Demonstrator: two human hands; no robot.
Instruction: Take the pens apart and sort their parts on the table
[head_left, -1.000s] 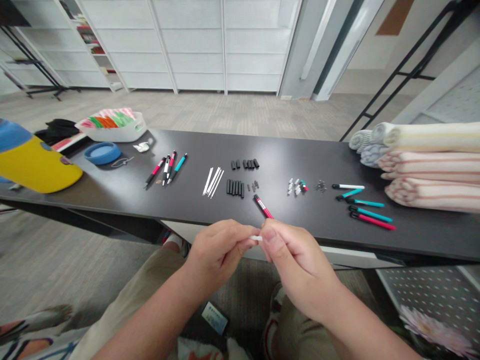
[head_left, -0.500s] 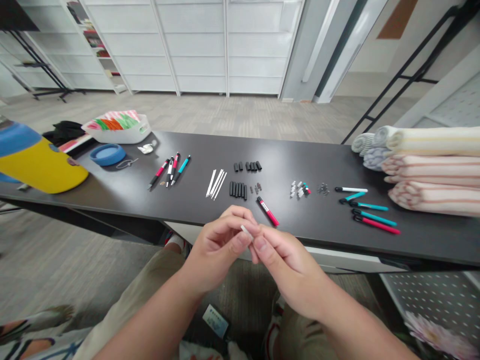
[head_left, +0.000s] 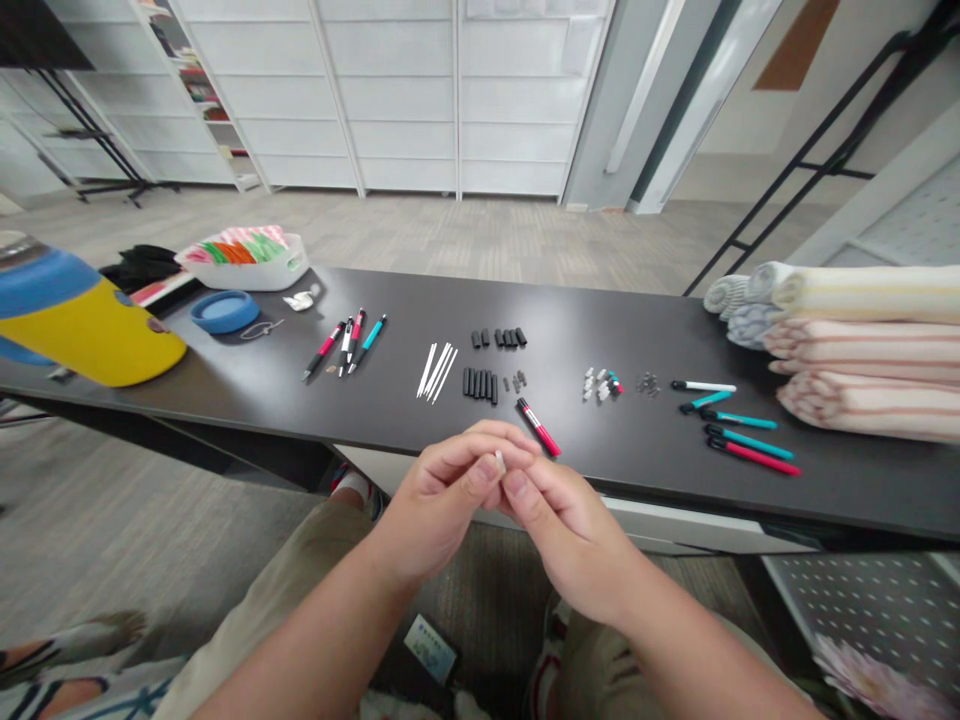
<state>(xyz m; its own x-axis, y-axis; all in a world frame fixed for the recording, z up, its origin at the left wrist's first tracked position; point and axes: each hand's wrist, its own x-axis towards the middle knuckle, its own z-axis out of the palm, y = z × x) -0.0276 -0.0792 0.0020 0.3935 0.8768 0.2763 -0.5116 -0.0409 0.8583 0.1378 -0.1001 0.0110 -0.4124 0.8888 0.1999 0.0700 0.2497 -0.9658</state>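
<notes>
My left hand [head_left: 448, 488] and my right hand [head_left: 561, 525] meet in front of the black table [head_left: 390, 400], fingertips pinched together on a small white pen part [head_left: 499, 459]. Just beyond them a red and black pen barrel [head_left: 538, 427] lies on the table near its front edge. Further back lie white refills [head_left: 437, 370], black grip sleeves [head_left: 479, 383], short black caps [head_left: 499, 338], small white clips [head_left: 598, 383] and tiny dark springs [head_left: 646, 382].
Three assembled pens [head_left: 346, 344] lie at left, several pen barrels [head_left: 731, 425] at right. A yellow and blue container [head_left: 79, 325], a blue lid [head_left: 224, 310] and a white basket [head_left: 244, 260] stand far left. Folded towels [head_left: 862, 345] are stacked at right.
Both hands have risen slightly toward the table edge. The white part, held level between the fingertips a second ago, has turned more upright and now shows only its end.
</notes>
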